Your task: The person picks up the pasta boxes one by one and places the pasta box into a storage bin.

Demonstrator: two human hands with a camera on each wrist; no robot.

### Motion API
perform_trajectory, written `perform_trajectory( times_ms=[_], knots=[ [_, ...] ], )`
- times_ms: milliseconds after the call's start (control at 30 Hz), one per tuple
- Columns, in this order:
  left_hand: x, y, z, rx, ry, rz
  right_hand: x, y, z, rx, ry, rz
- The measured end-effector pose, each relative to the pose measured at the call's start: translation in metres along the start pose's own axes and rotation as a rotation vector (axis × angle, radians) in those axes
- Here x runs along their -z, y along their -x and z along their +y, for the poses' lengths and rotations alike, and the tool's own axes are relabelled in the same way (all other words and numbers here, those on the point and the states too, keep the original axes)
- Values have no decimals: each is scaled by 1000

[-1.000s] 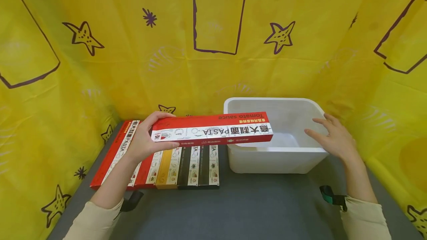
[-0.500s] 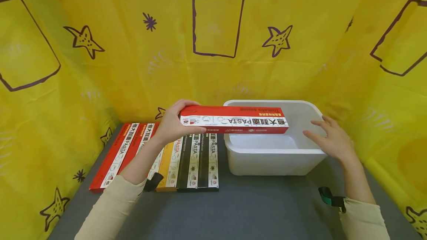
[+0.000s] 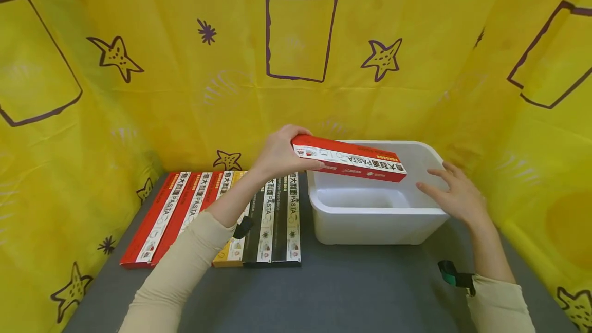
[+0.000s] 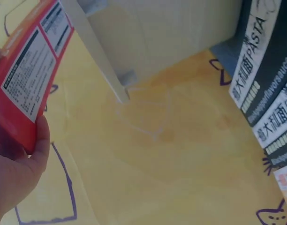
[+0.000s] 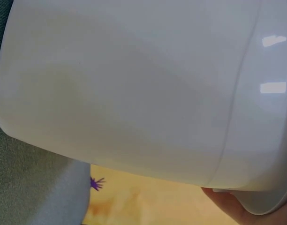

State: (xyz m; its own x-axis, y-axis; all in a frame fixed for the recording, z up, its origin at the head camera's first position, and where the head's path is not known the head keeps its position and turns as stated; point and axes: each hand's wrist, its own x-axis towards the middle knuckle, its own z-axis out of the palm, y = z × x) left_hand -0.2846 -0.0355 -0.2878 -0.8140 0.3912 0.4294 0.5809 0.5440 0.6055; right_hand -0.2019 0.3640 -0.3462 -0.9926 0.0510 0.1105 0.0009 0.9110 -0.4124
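I'm seeing the left hand [image 3: 277,155] gripping one end of a red pasta box [image 3: 349,158], which is tilting down over the white plastic bin [image 3: 379,215]. The right hand [image 3: 455,197], fingers spread and relaxed, is touching the bin's right rim. More pasta boxes [image 3: 203,215] are lying side by side on the grey tabletop [image 3: 347,287], left of the bin.

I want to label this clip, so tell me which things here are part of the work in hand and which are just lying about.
In hand:
- red pasta box, gripped by the left hand and tilted over the tub
- white tub, right hand open at its right rim

Lying about:
- row of pasta boxes flat on the grey table
- yellow star-print backdrop
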Motion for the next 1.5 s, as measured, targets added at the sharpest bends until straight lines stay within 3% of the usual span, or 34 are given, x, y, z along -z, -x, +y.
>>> perform_trajectory(
  times_ms=[300,533,733,1100,1200,1367,1500],
  knots=[
    [-24,-27,12,-93,-150,-101,-3,-4,-1,-1,5,-4],
    [-48,-43,17,-98,-267,-238,-1,-4,0,10,6,-9],
    [-64,-49,20,-89,-385,-295,-3,-3,-1,17,-3,-6],
    [-77,-55,20,-89,-400,-349,-4,-4,-2,17,0,-7],
    [-79,-57,21,-129,-425,-386,-4,-3,-2,16,-3,-1],
    [-82,-60,22,-266,-510,-443,-3,-1,0,14,-7,4],
    [-80,-59,23,-326,-552,-434,-2,0,0,14,-11,5]
  ],
)
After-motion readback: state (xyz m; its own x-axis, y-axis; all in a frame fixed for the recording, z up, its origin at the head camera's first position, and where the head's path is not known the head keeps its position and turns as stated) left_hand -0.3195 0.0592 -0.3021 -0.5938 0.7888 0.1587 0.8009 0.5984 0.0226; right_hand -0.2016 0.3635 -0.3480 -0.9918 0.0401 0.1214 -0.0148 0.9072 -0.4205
